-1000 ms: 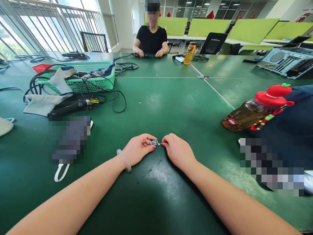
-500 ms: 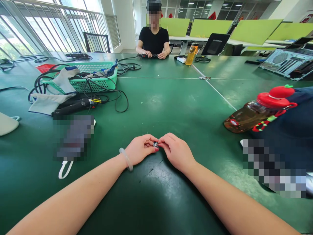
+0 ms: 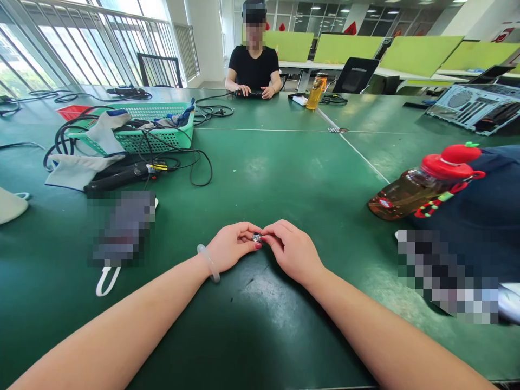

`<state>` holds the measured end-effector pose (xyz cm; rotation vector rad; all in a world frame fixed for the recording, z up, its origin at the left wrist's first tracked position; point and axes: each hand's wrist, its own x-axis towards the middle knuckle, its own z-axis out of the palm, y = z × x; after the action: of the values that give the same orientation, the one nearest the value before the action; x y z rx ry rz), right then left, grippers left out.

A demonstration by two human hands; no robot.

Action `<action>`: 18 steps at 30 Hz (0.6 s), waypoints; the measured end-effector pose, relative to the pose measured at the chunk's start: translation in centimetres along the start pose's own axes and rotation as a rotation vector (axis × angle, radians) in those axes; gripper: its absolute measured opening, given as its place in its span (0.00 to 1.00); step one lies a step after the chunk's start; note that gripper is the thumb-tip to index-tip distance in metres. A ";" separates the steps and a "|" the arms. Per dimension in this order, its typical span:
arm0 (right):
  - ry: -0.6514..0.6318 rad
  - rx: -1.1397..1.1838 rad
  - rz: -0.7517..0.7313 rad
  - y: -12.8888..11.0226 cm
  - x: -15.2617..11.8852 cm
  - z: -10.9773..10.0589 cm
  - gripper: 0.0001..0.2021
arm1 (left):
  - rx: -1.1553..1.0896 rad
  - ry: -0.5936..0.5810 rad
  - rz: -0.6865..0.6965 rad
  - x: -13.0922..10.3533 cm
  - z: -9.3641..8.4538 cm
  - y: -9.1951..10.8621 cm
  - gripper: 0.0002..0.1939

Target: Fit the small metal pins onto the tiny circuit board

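Note:
A small black-and-silver piece [image 3: 256, 238] is pinched between the thumb and fingers of my left hand [image 3: 232, 246], which wears a pale bangle on its wrist. Its exact kind is too small to make out. My right hand [image 3: 293, 250] is closed too, its thumb and forefinger pinching at the right side of the same piece. Both hands meet just above the green table [image 3: 260, 314], fingertips nearly touching.
To the left lie a blurred phone-like item [image 3: 128, 227] with a white strap, a green basket [image 3: 174, 138] of gloves and cables, and a black tool [image 3: 117, 177]. At right are a red-capped bottle [image 3: 410, 192] and dark cloth [image 3: 467, 233]. A person [image 3: 254, 67] sits opposite.
The view has shifted slightly, so things on the right appear a little further left. Both hands keep the same pinch on the small piece, which seems turned a little.

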<state>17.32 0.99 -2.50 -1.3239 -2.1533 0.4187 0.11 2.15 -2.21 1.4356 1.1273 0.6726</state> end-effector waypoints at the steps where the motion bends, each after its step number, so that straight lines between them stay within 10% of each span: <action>1: 0.009 0.013 0.003 0.0 0.0 -0.1 0.08 | -0.007 0.004 -0.005 0.0 0.0 0.1 0.12; 18: 0.016 -0.048 0.005 0.0 -0.2 0.3 0.09 | -0.262 -0.030 -0.102 -0.2 -0.3 0.4 0.20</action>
<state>17.20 0.83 -2.82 -1.3542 -2.1603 0.3593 -0.14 2.14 -1.76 1.1554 1.0398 0.6962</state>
